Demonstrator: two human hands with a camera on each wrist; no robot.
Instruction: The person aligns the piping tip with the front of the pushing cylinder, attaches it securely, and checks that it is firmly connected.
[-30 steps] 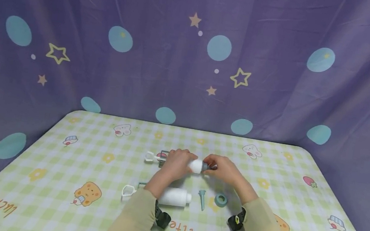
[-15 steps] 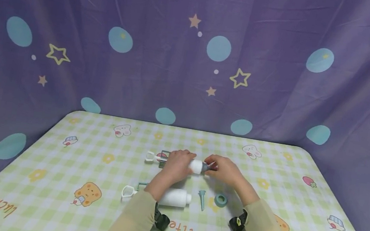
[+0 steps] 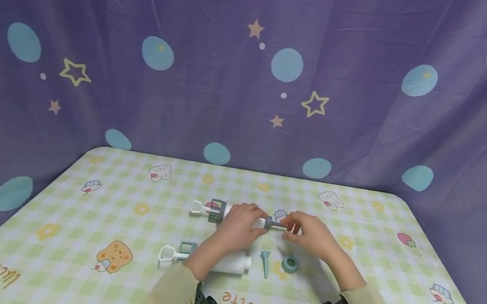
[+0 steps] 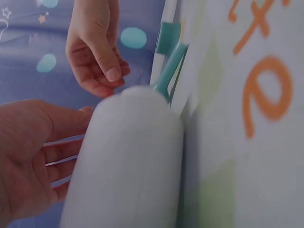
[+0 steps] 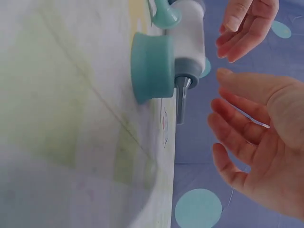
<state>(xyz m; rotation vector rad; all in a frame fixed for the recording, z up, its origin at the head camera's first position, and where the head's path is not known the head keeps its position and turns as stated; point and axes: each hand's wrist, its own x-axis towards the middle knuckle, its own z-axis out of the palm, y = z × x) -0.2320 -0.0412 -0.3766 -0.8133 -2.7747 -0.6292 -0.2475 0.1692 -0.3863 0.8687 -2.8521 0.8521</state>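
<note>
A large white plastic syringe with a grey collar [image 3: 217, 212] lies on its side, its grey nozzle [image 3: 277, 224] fitted at the right end. My left hand [image 3: 239, 226] hovers over the barrel; its fingers look loose in the left wrist view, holding nothing. Just right of the nozzle tip is my right hand [image 3: 313, 237], fingers relaxed and apart from the nozzle in the right wrist view. Nearer lies a second white syringe [image 3: 232, 262], partly hidden by my left forearm. To its right lie a loose green nozzle [image 3: 264, 264] and a green ring cap [image 3: 290, 264].
Both syringes have white loop handles at their left ends; the near one's handle [image 3: 168, 255] shows beside a green collar [image 3: 187, 248]. A checked cloth [image 3: 145, 231] covers the table. A purple curtain [image 3: 185, 103] hangs behind the table's far edge.
My right hand has let go of the grey nozzle and moved right, uncovering it. My left hand has loosened from the barrel and shifted slightly right, baring the grey collar.
</note>
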